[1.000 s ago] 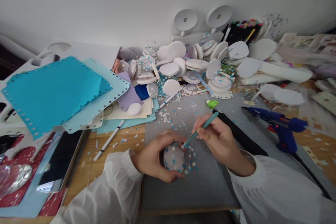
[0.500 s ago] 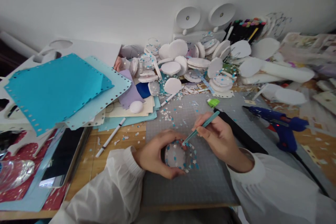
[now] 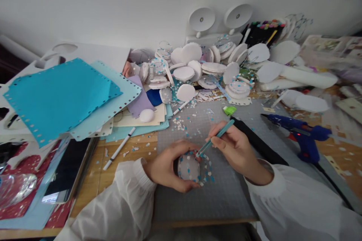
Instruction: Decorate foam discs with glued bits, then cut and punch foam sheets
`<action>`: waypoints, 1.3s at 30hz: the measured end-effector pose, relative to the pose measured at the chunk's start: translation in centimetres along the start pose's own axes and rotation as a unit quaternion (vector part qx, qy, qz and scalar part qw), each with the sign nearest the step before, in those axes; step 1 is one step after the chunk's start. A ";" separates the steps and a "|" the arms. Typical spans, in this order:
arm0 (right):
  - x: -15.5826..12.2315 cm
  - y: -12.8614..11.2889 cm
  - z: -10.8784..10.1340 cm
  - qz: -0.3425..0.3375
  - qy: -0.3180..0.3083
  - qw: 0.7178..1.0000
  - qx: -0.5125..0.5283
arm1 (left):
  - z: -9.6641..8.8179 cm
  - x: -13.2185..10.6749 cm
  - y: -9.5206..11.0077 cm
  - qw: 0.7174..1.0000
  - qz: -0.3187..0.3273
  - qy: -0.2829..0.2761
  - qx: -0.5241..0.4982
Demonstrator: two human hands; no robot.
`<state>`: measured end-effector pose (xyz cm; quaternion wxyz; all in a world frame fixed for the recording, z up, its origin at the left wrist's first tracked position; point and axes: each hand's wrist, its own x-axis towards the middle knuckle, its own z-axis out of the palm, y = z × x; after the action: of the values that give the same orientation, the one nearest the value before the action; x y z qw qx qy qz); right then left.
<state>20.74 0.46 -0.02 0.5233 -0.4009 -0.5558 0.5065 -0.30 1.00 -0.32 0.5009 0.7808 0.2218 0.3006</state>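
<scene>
My left hand (image 3: 166, 167) is curled around a small white round disc (image 3: 189, 168) that rests on the grey cutting mat (image 3: 223, 199). Tiny blue and white paper bits ring the disc. My right hand (image 3: 236, 150) pinches teal tweezers (image 3: 216, 137), and their tip touches the disc's upper right edge. Both sleeves are white.
Blue and light-blue punched paper sheets (image 3: 60, 96) lie at the left. A heap of white discs (image 3: 203, 69) sits at the back. A blue glue gun (image 3: 299, 135) lies at the right, a white pen (image 3: 118, 148) at the mat's left, and a phone (image 3: 63, 180) near the front left.
The tweezers' tip has shifted slightly along the disc's edge. My left hand has stayed around the disc.
</scene>
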 end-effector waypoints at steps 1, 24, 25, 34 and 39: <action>0.0 -0.1 0.1 0.003 0.002 1.000 -0.002 | 0.0 0.0 0.0 1.000 -0.003 -0.001 0.000; 0.1 0.1 -0.5 0.055 0.001 0.998 0.042 | 0.1 -0.3 -0.1 0.999 -0.023 0.005 -0.023; 0.3 -0.1 -0.5 0.055 0.008 0.997 0.059 | 0.2 -0.3 -0.2 0.999 -0.028 0.010 -0.027; 1.4 -1.6 -1.5 0.090 -0.050 0.981 0.163 | 0.7 -0.4 -0.6 0.995 -0.011 0.064 -0.078; 1.3 -2.0 -1.6 0.203 -0.110 0.971 0.069 | 0.7 -0.4 -0.6 0.994 -0.023 0.080 -0.077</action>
<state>22.34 1.59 2.05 0.3717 -0.4105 -0.4806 0.6800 -0.15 0.53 -1.15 0.5468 0.7082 0.2555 0.3662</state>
